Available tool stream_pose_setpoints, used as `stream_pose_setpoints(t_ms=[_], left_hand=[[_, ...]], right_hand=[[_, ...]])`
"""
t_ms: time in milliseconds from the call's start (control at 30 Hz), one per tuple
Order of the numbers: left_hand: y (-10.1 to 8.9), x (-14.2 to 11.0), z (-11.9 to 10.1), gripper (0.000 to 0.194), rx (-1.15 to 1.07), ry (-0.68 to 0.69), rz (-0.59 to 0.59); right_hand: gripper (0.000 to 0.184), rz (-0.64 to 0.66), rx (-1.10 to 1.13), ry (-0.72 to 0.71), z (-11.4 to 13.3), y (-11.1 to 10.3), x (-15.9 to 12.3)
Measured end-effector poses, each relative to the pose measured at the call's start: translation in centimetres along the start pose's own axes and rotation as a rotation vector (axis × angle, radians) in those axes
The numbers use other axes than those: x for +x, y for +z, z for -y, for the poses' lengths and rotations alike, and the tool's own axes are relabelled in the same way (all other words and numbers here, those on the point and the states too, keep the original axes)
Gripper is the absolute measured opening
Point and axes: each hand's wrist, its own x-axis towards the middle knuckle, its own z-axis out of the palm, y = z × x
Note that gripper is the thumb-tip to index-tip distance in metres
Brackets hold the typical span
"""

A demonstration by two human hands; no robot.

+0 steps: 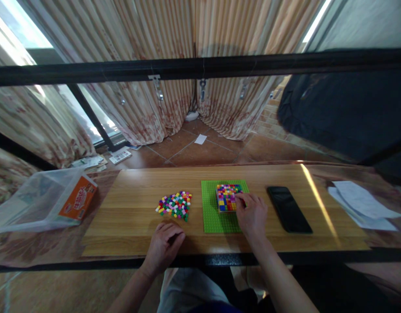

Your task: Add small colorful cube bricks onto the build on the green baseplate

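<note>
A green baseplate (213,215) lies on the wooden board, carrying a square block of many-coloured small bricks (227,198) at its far right corner. My right hand (251,214) rests on the plate's right side, fingertips pinched against the block's right edge; whether a brick is between them is hidden. A loose heap of coloured small bricks (174,204) lies left of the plate. My left hand (163,244) sits on the board below the heap, fingers curled under, touching none of the bricks.
A black phone (289,209) lies right of the plate. White papers (363,204) are at the far right. A clear plastic box with an orange label (47,198) stands at the left. A black rail crosses above, with curtains behind.
</note>
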Motion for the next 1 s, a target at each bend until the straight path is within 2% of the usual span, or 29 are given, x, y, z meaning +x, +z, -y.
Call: stream_pose_setpoints(t_ms=[167,433,767,1000], left_hand=[[0.0,0.0,-0.1,0.02,-0.004,-0.01,0.003],[-0.1,0.1,-0.2,0.019,-0.007,-0.022,-0.002],[0.2,-0.1,0.1,0.016,0.008,-0.009,-0.011],[0.2,0.0,-0.1,0.019,0.001,-0.01,-0.028]], right_hand=[[0.021,-0.012,-0.032,-0.029,0.0,0.2,-0.1],[0.023,-0.017,-0.288,-0.182,0.4,-0.4,-0.9],[0.027,0.124,-0.422,-0.239,1.4,-1.5,-0.6],[0.03,0.127,-0.412,-0.264,0.7,-1.4,-1.0]])
